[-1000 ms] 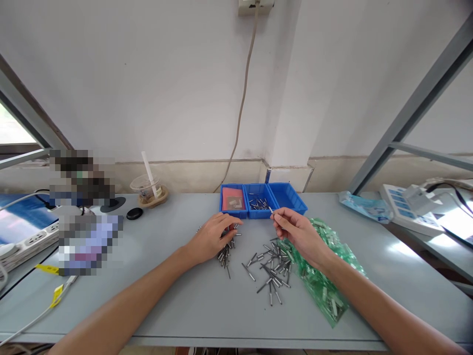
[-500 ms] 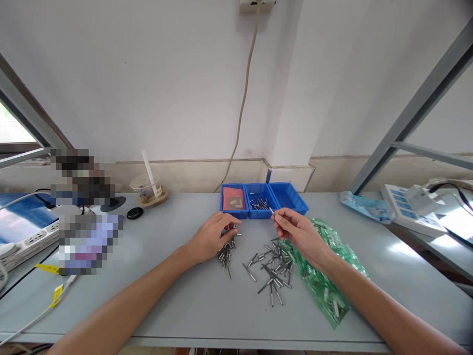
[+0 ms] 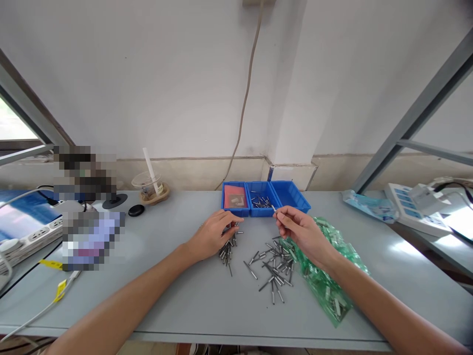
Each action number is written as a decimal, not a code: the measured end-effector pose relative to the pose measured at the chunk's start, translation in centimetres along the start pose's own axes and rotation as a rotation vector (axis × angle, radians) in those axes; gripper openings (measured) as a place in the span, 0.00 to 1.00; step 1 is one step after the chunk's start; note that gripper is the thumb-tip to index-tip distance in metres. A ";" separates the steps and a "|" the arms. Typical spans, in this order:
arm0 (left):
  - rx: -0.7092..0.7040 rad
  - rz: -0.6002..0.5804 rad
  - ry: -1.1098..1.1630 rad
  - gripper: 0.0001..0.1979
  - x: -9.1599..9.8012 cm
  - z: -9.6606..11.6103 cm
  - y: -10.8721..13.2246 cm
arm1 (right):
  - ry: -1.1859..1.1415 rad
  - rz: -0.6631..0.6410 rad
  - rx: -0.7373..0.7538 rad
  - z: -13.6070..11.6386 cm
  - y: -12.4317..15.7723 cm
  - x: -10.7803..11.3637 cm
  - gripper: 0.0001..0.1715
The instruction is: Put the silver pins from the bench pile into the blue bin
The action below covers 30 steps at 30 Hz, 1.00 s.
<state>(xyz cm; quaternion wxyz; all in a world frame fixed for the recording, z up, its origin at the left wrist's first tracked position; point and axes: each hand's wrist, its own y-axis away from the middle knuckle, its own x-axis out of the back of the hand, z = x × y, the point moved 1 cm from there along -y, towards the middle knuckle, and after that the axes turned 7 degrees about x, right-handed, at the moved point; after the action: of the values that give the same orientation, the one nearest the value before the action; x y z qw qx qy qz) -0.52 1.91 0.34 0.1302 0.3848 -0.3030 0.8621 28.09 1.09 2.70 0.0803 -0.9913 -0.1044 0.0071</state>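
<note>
My right hand (image 3: 297, 229) pinches a slim metal pin (image 3: 274, 209) between thumb and fingertips, its tip pointing up and left in front of the blue bins. Over a small heap of metal pins (image 3: 226, 253) rests my left hand (image 3: 211, 235), its fingers curved and a gap between thumb and forefinger. Its other fingertips are partly hidden. A larger loose pile of metal pins (image 3: 275, 268), each with a thin shaft and a thicker silvery part, lies between the hands. Green plastic bags (image 3: 327, 291) with pale pieces inside lie beneath my right wrist.
Three joined blue bins stand near the wall: the left bin (image 3: 224, 207) holds a red packet, the middle bin (image 3: 260, 213) metal pins. The right bin (image 3: 291, 195) is beside them. A plastic cup (image 3: 146, 183), a black disc (image 3: 136, 210) and power strips (image 3: 44, 234) sit leftward.
The whole view has shifted slightly. Both hands keep nearly the same pose, and the pin stays in my right fingertips.
</note>
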 end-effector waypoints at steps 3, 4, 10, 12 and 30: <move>0.005 0.001 0.000 0.11 0.0 -0.1 0.0 | 0.002 -0.002 0.001 -0.2 0.0 -0.1 0.22; 0.009 0.000 0.000 0.11 0.0 -0.1 0.0 | 0.004 -0.002 0.001 -0.2 0.1 -0.1 0.23; 0.016 0.003 0.008 0.11 -0.1 -0.2 0.0 | 0.018 0.008 0.007 -0.4 0.1 -0.1 0.24; 0.016 -0.001 0.012 0.10 0.0 -0.1 0.0 | 0.016 0.011 0.005 -0.4 0.1 -0.1 0.24; -0.031 -0.004 -0.016 0.10 0.1 0.0 -0.1 | -0.010 -0.004 0.001 -0.1 0.1 0.0 0.21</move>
<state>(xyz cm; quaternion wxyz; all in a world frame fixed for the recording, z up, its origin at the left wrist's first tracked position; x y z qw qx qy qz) -0.46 1.99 0.46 0.1352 0.3900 -0.3167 0.8540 28.09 0.99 2.75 0.0802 -0.9910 -0.1066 0.0118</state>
